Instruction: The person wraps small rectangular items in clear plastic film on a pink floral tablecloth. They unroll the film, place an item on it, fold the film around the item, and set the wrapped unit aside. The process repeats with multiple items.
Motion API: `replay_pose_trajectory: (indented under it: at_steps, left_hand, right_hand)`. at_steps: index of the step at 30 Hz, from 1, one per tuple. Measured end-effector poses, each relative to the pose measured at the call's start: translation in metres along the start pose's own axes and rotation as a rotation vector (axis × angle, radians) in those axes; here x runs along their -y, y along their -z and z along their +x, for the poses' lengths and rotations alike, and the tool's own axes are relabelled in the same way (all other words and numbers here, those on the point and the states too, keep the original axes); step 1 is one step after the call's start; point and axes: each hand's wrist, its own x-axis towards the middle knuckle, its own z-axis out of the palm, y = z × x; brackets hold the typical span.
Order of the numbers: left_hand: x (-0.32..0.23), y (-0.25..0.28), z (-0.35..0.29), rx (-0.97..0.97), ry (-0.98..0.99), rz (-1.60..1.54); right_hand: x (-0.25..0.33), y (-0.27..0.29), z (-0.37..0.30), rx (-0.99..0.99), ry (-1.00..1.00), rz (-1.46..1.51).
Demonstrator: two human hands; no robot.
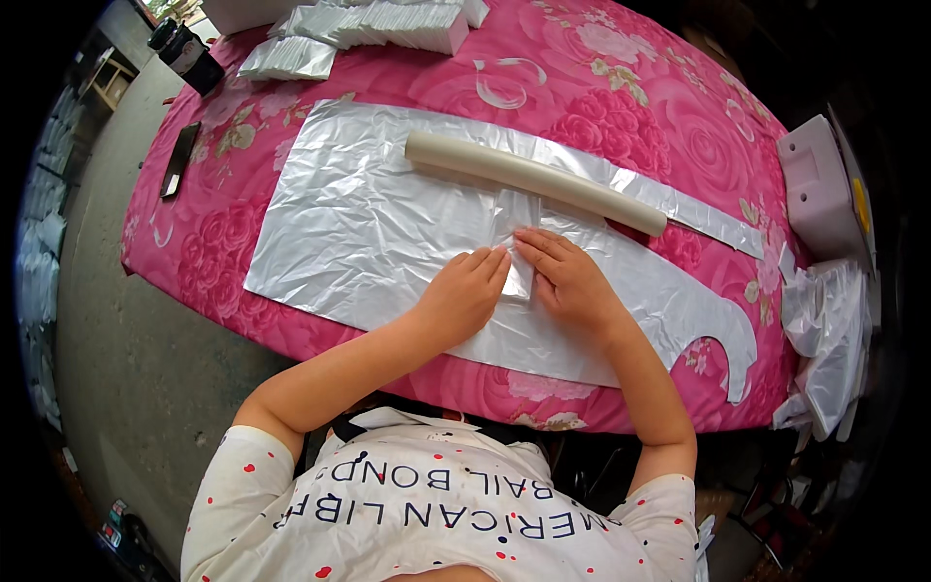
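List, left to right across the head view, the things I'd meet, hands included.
Flat black rectangular object, person's bare left hand, narrow folded strip of shiny silver film, person's bare right hand, pale box-shaped container.

Upside-down navy capitals (436, 478) — two lines — on white shirt (388, 543)

Rm to pass L of left hand (464, 294), over silvery sheet (325, 209) — long tube (535, 181) blocks way fwd, approx. crosswise.

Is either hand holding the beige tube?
No, the left hand and right hand are at the folded silvery piece, apart from the tube.
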Motion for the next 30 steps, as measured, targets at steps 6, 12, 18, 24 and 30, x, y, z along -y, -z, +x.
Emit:
replay_pose_trajectory:
  at_steps: [6,12,18,24,30]
  left_hand:
    - [0.008,0.009,-0.010,-0.028,-0.179,-0.173]
    - [0.005,0.019,-0.035,-0.015,-0.195,-0.283]
    - [0.008,0.018,-0.019,0.026,0.130,-0.578]
    - [0.013,0.019,0.011,0.038,0.587,-0.740]
    - [0.014,0.031,0.024,0.127,0.747,-0.822]
  right_hand:
    - [-0.001,-0.010,-0.012,-0.026,0.096,-0.013]
    - [0.032,-0.017,-0.032,-0.134,0.081,0.054]
    - [0.030,-0.013,-0.030,-0.181,-0.331,0.224]
    - [0.028,0.001,-0.001,0.024,-0.892,0.482]
    - [0.012,0.011,0.017,0.189,-1.028,0.595]
